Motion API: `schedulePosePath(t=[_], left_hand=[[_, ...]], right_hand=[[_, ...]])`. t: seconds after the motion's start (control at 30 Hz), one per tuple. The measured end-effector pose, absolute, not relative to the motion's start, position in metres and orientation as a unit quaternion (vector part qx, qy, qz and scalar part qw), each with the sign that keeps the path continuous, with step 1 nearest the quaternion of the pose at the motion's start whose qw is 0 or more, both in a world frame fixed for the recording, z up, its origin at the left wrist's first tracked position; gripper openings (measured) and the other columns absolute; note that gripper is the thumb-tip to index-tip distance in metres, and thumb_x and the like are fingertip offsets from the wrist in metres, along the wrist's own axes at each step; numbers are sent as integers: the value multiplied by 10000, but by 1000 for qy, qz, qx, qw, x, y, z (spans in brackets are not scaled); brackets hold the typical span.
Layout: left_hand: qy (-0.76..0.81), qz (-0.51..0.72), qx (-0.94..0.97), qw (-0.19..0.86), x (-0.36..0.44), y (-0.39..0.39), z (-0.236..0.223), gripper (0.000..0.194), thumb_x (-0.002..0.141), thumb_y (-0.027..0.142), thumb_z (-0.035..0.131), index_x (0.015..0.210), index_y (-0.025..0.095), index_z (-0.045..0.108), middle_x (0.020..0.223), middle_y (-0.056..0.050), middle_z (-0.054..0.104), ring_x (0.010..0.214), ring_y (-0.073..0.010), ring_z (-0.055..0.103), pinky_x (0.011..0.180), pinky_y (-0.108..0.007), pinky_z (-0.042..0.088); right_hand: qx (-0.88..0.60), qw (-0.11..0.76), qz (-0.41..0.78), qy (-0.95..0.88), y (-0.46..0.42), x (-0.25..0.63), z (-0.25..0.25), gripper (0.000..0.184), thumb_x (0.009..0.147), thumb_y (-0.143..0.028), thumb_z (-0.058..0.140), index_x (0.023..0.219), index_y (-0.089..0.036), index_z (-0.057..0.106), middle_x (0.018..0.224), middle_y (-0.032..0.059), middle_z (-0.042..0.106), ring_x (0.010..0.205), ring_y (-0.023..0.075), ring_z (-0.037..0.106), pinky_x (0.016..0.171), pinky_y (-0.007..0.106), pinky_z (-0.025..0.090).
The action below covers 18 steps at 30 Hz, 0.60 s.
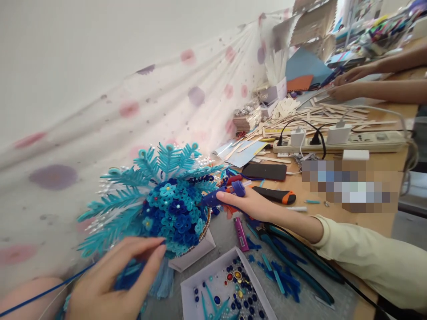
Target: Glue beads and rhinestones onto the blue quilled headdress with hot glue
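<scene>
My right hand [251, 203] grips a blue hot glue gun [213, 197], its nozzle close against the right side of a flower headpiece [173, 209]. That piece has layered blue and turquoise chenille flowers, with feathery turquoise fronds [123, 202] fanning out behind. In front of it, my left hand [116, 275] pinches thumb and forefinger together near the flowers' lower edge. A speck of dark blue shows at those fingertips, too small to name. Below the headpiece hangs a light blue tassel [162, 280]. A white box [190, 289] of beads and gems lies between the hands.
Pliers [296, 262], blue chenille scraps [283, 280] and a purple lighter [240, 234] lie at right. Behind are a utility knife [273, 194], a black phone [263, 171], a power strip [370, 141] and wooden sticks [300, 115]. Another person's hands [350, 84] work at upper right.
</scene>
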<state>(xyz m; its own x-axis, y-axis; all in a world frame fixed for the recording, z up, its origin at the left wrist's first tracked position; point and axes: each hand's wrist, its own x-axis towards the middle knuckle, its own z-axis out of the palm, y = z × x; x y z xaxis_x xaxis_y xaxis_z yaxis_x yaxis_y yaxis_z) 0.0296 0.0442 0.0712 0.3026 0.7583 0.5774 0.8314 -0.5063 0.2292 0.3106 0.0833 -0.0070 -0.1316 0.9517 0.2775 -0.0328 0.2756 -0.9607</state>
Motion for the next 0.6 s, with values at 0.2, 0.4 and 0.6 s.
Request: schedulePosePath(t=[0.2,0.4,0.6], left_hand=[[-480,-339,-805,83,48,52,91,359,817,629,654,844,281,738,853,3,751,820,-219,702,763,-307,587],[-427,-293,-847,119,66,63,99,231,888,508,645,863,304,750,892,17,733,853,-201,663,787,-314,504],[-372,-182,-895,164,93,99,109,231,891,417,612,839,283,792,717,-6,661,751,-206,583,704,-337,430]], right_hand=[[-372,517,470,-611,79,305,-9,586,858,-704,586,529,-220,578,553,28,637,580,184,604,624,308,463],[-359,504,480,-622,82,317,-14,564,860,-712,591,577,-225,583,551,20,642,566,189,626,593,307,477],[-326,535,498,-600,86,332,-11,560,841,-703,625,576,-210,610,548,17,643,538,156,608,571,282,479]])
